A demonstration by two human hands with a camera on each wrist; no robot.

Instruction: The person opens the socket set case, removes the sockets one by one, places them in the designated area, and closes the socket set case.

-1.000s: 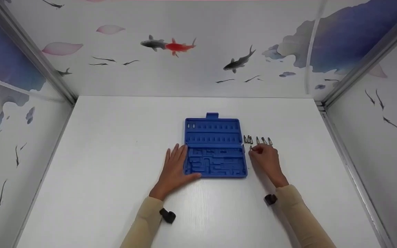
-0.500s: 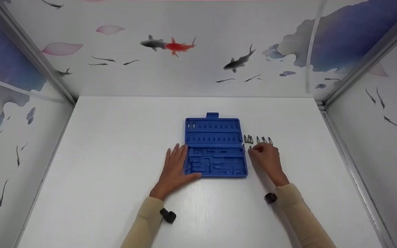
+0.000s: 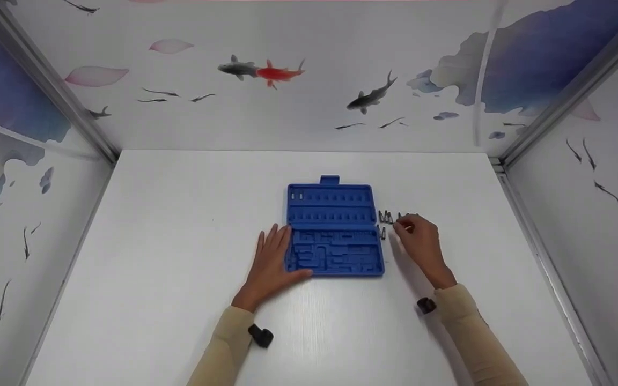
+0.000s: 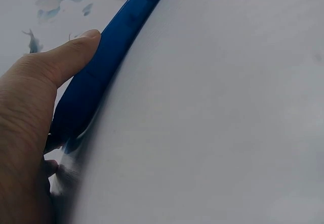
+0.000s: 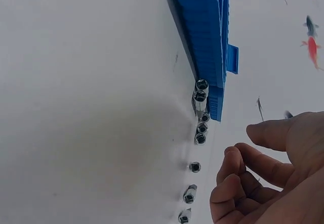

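An open blue plastic case (image 3: pixel 341 254) lies flat on the white table, its moulded slots facing up. Along its left side rests my left hand (image 3: pixel 270 262), fingers straight, with the thumb (image 4: pixel 81 49) against the front edge. My right hand (image 3: pixel 421 244) hovers just right of the case; thumb and forefinger stand apart in the right wrist view, holding nothing. Near it, several small metal socket bits (image 5: pixel 200 96) stand upright on the table, square holes on top. One pair of bits (image 3: pixel 383 233) is close against the case's right side. Two short metal pieces (image 3: pixel 296 196) sit in the upper-left slots.
The white table (image 3: pixel 169 257) stretches around the case. Printed panels (image 3: pixel 309 118) with fish enclose the back and sides, and metal rails (image 3: pixel 550 252) run along the table's side edges. My right hand partly hides the farther bits in the head view.
My right hand has let go of a small socket bit, now standing beside the case's right side, and has shifted slightly up and right towards the other bits. The left hand stays put.
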